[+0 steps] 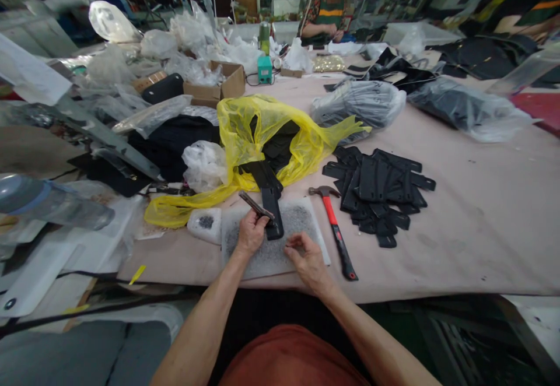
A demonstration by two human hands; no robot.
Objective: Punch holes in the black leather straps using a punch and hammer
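Observation:
My left hand [252,233] is closed round a slim, dark metal hand tool [257,206], whose exact kind I cannot make out. Just beyond the fingers, a black strap-like piece [274,214] lies with its near end on a pale, speckled board [245,266]. My right hand [307,258] is over the board's right side, thumb and fingertips pinched together; anything between them is too small to see. A claw hammer [333,228] with a red and black handle rests to the right of the board. Beyond it is a loose pile of black strap pieces [380,185].
A yellow plastic bag [236,120] holding black pieces lies open behind the board. A small white block with dark bits [205,225] sits at the board's left. Farther left are a clear bottle [56,199] and a cardboard box [230,83]. A person [326,18] sits across the table.

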